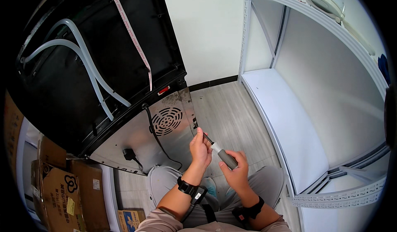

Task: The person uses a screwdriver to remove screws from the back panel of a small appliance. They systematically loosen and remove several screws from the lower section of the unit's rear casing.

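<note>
My right hand [236,170] is wrapped round the grey handle of a screwdriver [227,158]. Its thin dark shaft slants up and left toward the side edge of a metal back panel [120,143] on a large black appliance [95,29]. With closed fingers, my left hand [200,149] steadies the shaft near its front end, right by that edge. The fingers hide the tip, and any screw there cannot be made out. A round slotted vent [166,121] and a black power cord [153,128] with its plug [129,154] are on the panel.
Two pale hoses [84,62] and a red-and-white strip [131,33] hang on the black back. Cardboard boxes [62,199] stand at the lower left. White metal shelving [285,120] lines the right side, with a white appliance [324,0] on top. Grey wood-look floor [227,112] lies between.
</note>
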`<action>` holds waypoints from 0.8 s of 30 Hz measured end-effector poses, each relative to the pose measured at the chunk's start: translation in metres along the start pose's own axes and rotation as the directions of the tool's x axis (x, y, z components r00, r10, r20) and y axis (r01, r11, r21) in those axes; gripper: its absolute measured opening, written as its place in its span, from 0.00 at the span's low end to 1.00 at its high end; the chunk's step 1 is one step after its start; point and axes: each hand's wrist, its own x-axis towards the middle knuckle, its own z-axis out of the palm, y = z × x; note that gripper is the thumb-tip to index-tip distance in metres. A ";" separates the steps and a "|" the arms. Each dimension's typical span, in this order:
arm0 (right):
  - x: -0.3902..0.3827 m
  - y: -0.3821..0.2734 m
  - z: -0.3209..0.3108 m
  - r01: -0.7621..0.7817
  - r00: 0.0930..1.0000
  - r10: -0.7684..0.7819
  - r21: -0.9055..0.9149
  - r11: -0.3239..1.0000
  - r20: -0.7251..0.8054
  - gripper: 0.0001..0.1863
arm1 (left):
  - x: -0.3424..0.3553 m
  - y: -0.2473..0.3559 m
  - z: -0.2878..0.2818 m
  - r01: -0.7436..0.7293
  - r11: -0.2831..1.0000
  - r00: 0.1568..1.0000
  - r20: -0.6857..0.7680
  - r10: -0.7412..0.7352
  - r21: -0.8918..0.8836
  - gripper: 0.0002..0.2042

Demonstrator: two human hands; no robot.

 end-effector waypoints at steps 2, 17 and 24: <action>-0.001 -0.002 -0.001 -0.144 0.990 0.142 0.225 0.964 0.027 0.14 | 0.003 -0.001 -0.002 -0.032 0.999 0.999 0.019 0.032 0.013 0.19; -0.004 -0.003 0.001 -0.326 0.935 0.275 0.236 0.915 0.226 0.16 | 0.002 -0.010 -0.007 -0.040 0.999 0.999 -0.024 0.039 -0.010 0.19; -0.005 -0.002 0.001 -0.076 0.995 0.066 0.148 0.986 0.075 0.19 | 0.000 -0.028 -0.002 -0.188 0.982 0.982 -0.029 0.189 0.023 0.19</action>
